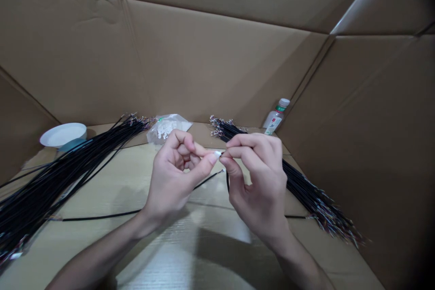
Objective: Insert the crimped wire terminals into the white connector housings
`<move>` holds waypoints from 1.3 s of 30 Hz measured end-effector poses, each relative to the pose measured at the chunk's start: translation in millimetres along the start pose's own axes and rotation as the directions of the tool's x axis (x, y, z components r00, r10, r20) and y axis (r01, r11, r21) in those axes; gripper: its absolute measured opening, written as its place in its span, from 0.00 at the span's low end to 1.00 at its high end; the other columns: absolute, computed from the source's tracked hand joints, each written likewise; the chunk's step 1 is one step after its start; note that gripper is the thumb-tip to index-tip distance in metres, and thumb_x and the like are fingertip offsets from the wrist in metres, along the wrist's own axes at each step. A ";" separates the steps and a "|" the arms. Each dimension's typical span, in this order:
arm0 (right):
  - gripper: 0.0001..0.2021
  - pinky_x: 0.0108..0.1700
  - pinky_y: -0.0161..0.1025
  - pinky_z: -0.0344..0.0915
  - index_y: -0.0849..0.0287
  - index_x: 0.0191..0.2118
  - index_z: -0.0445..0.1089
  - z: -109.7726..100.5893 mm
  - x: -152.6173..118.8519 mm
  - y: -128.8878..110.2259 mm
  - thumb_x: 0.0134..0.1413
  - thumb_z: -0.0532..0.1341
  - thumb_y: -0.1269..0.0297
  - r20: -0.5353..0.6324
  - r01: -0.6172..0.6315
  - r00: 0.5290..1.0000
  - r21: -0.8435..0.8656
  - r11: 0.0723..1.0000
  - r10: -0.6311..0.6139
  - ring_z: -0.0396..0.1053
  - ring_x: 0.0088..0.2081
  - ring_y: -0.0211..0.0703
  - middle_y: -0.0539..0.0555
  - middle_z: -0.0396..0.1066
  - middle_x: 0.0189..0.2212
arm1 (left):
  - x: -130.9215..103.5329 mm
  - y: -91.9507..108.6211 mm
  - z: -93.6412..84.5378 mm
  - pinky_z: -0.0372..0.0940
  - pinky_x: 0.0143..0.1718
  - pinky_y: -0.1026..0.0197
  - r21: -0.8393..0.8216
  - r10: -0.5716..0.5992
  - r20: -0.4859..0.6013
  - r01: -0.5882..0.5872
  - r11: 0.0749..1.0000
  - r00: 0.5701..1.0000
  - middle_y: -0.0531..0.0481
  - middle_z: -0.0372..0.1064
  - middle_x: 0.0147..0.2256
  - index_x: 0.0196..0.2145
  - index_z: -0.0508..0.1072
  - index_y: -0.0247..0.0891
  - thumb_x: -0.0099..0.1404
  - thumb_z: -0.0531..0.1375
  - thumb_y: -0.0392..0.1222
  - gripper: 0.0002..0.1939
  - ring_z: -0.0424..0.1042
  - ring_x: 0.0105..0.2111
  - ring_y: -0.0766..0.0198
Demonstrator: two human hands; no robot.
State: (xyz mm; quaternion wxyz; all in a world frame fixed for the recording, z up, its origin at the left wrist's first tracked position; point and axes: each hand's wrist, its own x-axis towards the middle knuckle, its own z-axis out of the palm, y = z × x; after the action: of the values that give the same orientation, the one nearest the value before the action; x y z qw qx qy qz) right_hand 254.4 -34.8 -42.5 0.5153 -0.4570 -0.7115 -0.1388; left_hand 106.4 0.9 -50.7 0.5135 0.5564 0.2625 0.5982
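My left hand (173, 176) is closed, pinching a small white plastic connector (217, 154) between thumb and forefinger. Meeting it from the other side, my right hand (260, 181) is closed too, its fingertips on a thin wire right at the connector. From below these fingers hangs a black cable (227, 182), apparently the one the wire belongs to. Whether the wire sits inside the connector is too small to tell. Behind my left wrist, another black cable (102, 216) lies across the table, and a cable end with a white tip (222, 171) shows between my hands.
A large bundle of black cables (68, 167) lies at left, another bundle (306, 186) at right, both with frayed coloured ends. At the back are a clear bag of white connectors (166, 129), a white bowl (64, 135) and a bottle (277, 118). Cardboard walls (220, 59) surround the table.
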 end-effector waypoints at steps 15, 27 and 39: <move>0.09 0.52 0.44 0.70 0.57 0.47 0.74 -1.7 10.6 18.9 0.62 0.69 0.69 0.150 -0.241 0.969 0.422 0.874 0.195 0.73 0.48 0.44 0.53 0.75 0.44 | 13.7 -0.7 -11.3 0.63 0.22 0.76 -0.182 -0.194 0.073 0.204 0.962 0.978 0.62 0.71 0.25 0.41 0.62 0.40 0.64 0.72 0.37 0.20 0.63 0.21 0.76; 0.03 0.36 0.33 0.70 0.55 0.37 0.81 0.8 12.8 25.7 0.57 0.74 0.65 0.444 -0.574 0.818 0.672 0.467 0.366 0.74 0.32 0.35 0.49 0.79 0.30 | 15.4 -4.0 -17.2 0.70 0.33 0.72 0.049 0.090 0.082 -0.094 0.994 0.993 0.57 0.81 0.36 0.48 0.74 0.44 0.65 0.73 0.38 0.16 0.77 0.34 0.72; 0.04 0.36 0.36 0.76 0.54 0.37 0.83 -0.4 14.5 25.7 0.55 0.75 0.64 0.511 -0.617 0.783 0.710 0.339 0.355 0.78 0.31 0.39 0.50 0.82 0.30 | 14.4 -3.0 -22.9 0.76 0.40 0.64 0.288 0.317 0.237 -0.378 0.880 0.918 0.55 0.84 0.43 0.48 0.83 0.49 0.70 0.68 0.35 0.12 0.81 0.39 0.66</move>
State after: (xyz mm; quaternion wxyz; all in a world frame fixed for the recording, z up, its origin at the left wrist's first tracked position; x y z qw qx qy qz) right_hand 274.3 -13.7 -36.9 0.5864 -0.3492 -0.5739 0.4526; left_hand 88.1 20.9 -53.2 0.3197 0.7245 0.2055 0.5750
